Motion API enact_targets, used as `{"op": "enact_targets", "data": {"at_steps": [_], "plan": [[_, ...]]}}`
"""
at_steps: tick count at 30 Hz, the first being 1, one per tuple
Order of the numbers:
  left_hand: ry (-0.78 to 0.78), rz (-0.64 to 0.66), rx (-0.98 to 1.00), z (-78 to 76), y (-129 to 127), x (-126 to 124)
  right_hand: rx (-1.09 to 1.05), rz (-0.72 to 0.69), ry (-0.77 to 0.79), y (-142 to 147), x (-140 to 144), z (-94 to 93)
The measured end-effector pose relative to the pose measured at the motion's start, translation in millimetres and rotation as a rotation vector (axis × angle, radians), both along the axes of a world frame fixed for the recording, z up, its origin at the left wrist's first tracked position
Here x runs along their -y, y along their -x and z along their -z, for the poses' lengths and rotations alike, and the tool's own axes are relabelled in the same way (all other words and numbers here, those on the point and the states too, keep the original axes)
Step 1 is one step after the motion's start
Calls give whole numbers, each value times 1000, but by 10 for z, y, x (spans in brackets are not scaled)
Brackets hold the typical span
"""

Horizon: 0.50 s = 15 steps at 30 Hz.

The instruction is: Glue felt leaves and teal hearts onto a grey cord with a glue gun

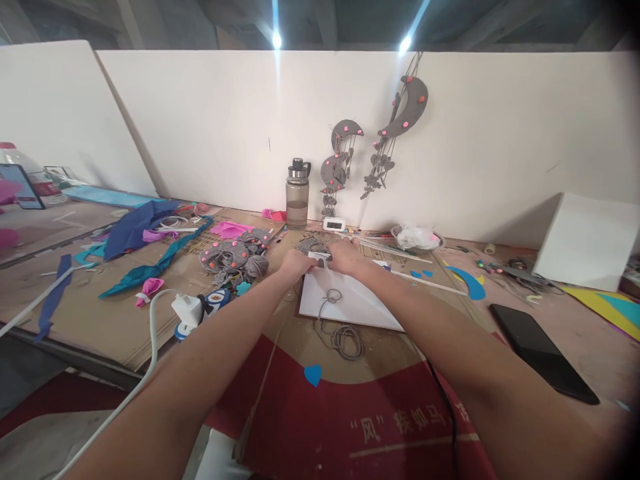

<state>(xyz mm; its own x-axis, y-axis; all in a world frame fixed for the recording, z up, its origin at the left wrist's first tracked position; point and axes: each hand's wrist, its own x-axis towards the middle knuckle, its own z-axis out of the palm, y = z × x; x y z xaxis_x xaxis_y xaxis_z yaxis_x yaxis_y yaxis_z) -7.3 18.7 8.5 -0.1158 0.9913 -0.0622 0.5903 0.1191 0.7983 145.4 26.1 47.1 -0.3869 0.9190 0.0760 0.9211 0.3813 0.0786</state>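
Both arms reach straight forward and meet at the far edge of a white rectangular sheet point(350, 300) lying flat on the brown cardboard-covered table point(100, 320). The left hand point(296, 263) and right hand point(347, 257) sit almost touching, fingers curled down onto a small grey felt piece point(313, 247) between them. How tightly either grips cannot be told. A grey cord point(345, 337) trails from the sheet back toward the person, coiling nearer the body, roughly midway between both forearms.

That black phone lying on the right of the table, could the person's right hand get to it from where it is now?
Probably yes: the black phone lies flat beside the right forearm, nothing on it, though the right hand is busy further out.
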Motion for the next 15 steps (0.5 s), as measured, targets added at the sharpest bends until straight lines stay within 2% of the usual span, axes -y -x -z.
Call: {"op": "enact_targets", "data": {"at_steps": [4,10,13,15], "plan": [[39,29,-145,-56,-43,-49,-39,12,-13,-48,30,-27],[55,68,-249,-72,-70,-175,-75,-16,-13,-91,84,-52],[31,82,-262,-33,-79,-274,-82,-26,-14,-99,104,-54],[-38,122,-226,2,-83,-325,-82,-29,-13,-98,109,-49]]}}
